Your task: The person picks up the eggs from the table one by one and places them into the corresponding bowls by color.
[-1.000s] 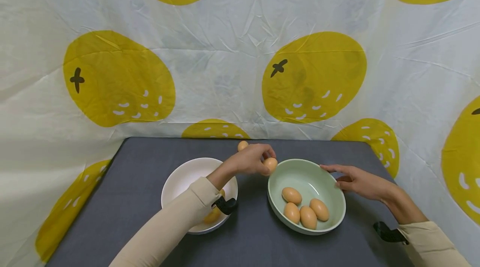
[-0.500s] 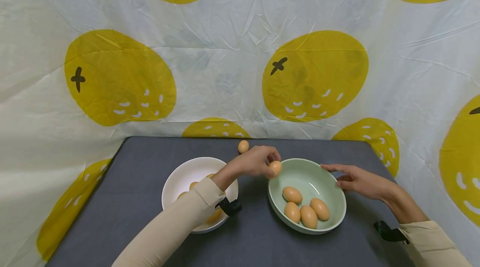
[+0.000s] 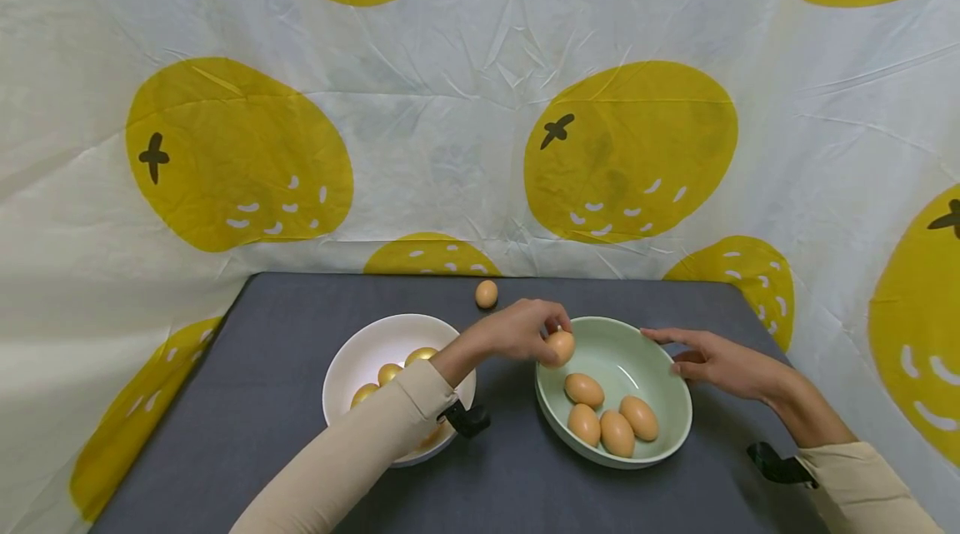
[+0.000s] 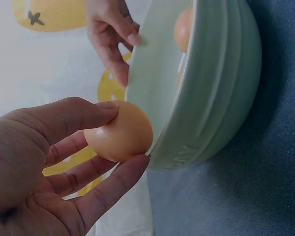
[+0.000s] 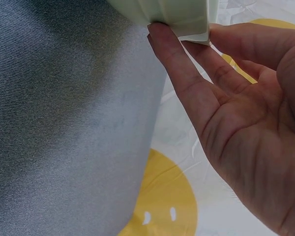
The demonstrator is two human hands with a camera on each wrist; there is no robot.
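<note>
My left hand [image 3: 521, 330] pinches a brown egg [image 3: 560, 347] between thumb and fingertips, at the left rim of a pale green bowl [image 3: 671, 442]. The left wrist view has this egg [image 4: 120, 132] right beside the bowl's outer wall [image 4: 211, 98]. Several brown eggs [image 3: 617, 434] lie inside the green bowl. On its right side, my right hand [image 3: 723, 363] holds the rim; in the right wrist view its thumb and fingers [image 5: 174, 59] are on either side of the bowl's edge [image 5: 194, 24].
A white bowl [image 3: 352, 359] stands to the left, partly hidden under my left forearm, with several shiny golden eggs [image 3: 389, 373] in it. Another brown egg [image 3: 487, 294] rests near the back edge of the dark grey table [image 3: 285, 309]. A fruit-print cloth [image 3: 442, 151] hangs behind.
My left hand has moved right with the egg, from outside the green bowl to over its left rim. More golden eggs show in the white bowl. The right hand has stayed put.
</note>
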